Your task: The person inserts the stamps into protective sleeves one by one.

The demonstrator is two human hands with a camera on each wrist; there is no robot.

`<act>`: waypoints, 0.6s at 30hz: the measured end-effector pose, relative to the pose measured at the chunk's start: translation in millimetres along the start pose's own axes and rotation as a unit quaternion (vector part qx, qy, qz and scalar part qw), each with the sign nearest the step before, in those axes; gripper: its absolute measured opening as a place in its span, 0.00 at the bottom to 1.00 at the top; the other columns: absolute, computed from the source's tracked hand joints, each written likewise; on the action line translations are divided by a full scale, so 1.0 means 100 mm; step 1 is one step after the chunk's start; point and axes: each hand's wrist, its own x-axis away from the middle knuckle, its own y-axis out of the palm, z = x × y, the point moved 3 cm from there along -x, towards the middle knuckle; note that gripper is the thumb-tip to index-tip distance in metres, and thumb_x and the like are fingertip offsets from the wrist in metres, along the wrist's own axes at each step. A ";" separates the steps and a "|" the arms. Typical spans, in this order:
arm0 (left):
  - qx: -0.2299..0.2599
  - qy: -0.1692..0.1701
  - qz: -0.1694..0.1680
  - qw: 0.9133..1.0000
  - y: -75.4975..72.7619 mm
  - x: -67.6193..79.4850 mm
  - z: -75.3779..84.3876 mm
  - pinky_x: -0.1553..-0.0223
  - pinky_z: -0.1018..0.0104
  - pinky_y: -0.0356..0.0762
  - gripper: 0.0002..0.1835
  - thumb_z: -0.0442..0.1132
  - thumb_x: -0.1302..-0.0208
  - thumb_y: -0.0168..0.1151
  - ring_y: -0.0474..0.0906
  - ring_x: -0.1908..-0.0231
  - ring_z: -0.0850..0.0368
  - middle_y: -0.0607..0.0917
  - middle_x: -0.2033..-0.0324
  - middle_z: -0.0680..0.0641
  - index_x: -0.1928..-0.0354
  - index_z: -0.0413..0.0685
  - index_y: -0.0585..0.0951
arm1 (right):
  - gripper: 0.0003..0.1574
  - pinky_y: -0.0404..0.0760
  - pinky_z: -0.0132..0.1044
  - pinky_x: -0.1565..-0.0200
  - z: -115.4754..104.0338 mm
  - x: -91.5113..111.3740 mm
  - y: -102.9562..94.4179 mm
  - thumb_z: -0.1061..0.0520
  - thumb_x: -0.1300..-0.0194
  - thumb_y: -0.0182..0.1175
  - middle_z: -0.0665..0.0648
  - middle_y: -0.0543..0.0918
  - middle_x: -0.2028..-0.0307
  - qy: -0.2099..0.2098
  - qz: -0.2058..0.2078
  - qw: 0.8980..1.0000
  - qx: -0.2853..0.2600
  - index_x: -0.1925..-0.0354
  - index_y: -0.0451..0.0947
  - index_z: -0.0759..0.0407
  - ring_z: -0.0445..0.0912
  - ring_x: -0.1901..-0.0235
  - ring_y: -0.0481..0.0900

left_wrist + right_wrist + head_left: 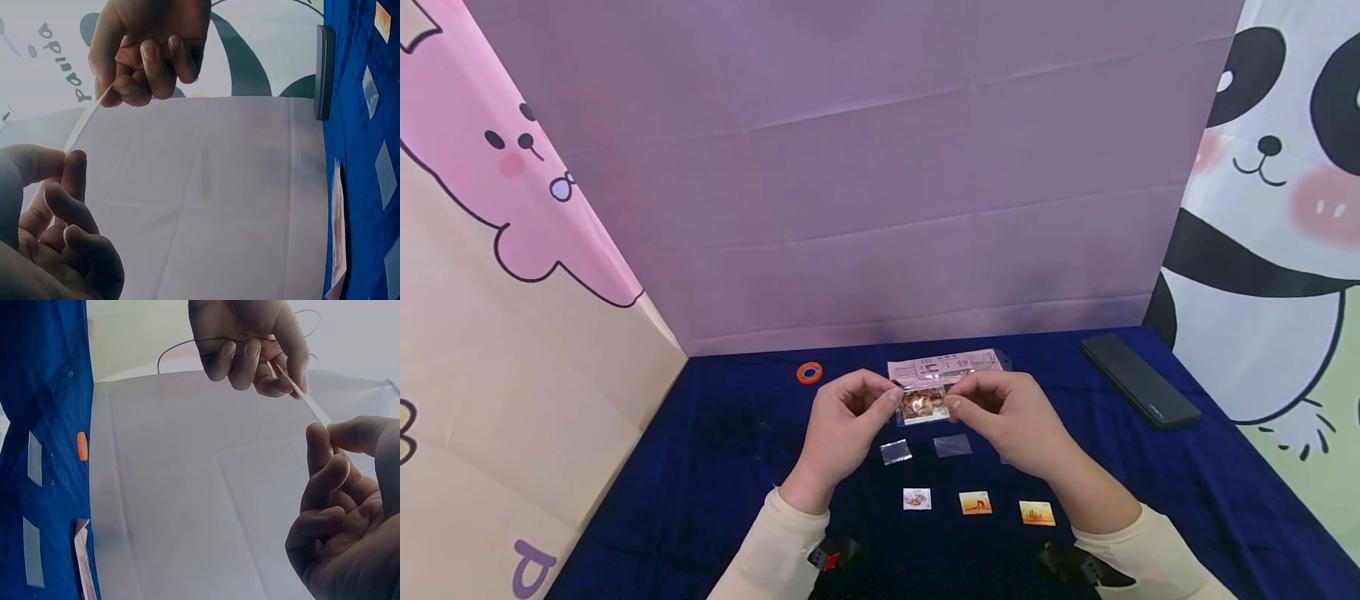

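Note:
A small flat picture card [922, 403], brown with a pale lower edge, is stretched between both hands above the table. My left hand [850, 425] pinches its left edge between thumb and index finger. At the opposite edge, my right hand [1011, 421] pinches it the same way. Seen from the left wrist, the card [87, 122] appears edge-on as a thin pale strip, and likewise the card [306, 400] in the right wrist view. The other fingers of each hand are loosely curled. Behind the card lies a pink-printed clear packet [943, 365], partly covered by it.
Clear plastic pieces [952, 446] lie below the hands. Nearer stand out three small picture cards: a white one [917, 499], an orange one [975, 502] and a yellow one [1037, 512]. An orange ring-shaped roll [809, 372] is back left; a black oblong case [1140, 381] is right.

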 end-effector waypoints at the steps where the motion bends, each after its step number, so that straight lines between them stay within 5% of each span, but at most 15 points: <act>1: -0.006 0.000 -0.001 1.000 -0.01 0.00 0.00 0.75 0.68 0.66 0.03 0.36 0.28 0.68 0.69 0.78 0.58 0.80 0.74 0.49 0.58 0.46 0.88 | 0.04 0.71 0.37 0.80 0.00 0.00 0.00 0.57 0.25 0.65 0.52 0.84 0.69 0.001 -0.002 1.000 -0.001 0.59 0.86 0.50 0.46 0.82 0.70; 7: -0.026 0.001 -0.009 1.000 -0.09 -0.03 -0.04 0.76 0.68 0.65 0.03 0.36 0.28 0.69 0.66 0.79 0.58 0.77 0.76 0.48 0.57 0.48 0.88 | 0.05 0.72 0.37 0.80 0.01 -0.01 0.01 0.56 0.25 0.65 0.53 0.85 0.67 0.019 -0.013 1.000 -0.004 0.57 0.88 0.50 0.47 0.81 0.71; 12: -0.043 -0.008 0.017 0.999 -0.25 -0.07 -0.09 0.75 0.68 0.65 0.04 0.39 0.29 0.70 0.67 0.79 0.56 0.81 0.74 0.48 0.56 0.50 0.89 | 0.06 0.76 0.35 0.74 0.03 -0.02 0.01 0.57 0.25 0.65 0.51 0.87 0.63 0.019 -0.021 1.000 -0.011 0.54 0.88 0.51 0.48 0.73 0.79; 18: -0.098 -0.038 0.037 0.994 -0.51 -0.12 -0.26 0.73 0.68 0.66 0.07 0.44 0.29 0.70 0.69 0.76 0.53 0.86 0.67 0.49 0.55 0.52 0.90 | 0.06 0.80 0.35 0.68 0.13 -0.05 0.09 0.57 0.24 0.65 0.50 0.87 0.62 0.011 -0.074 0.997 0.005 0.54 0.88 0.52 0.47 0.68 0.82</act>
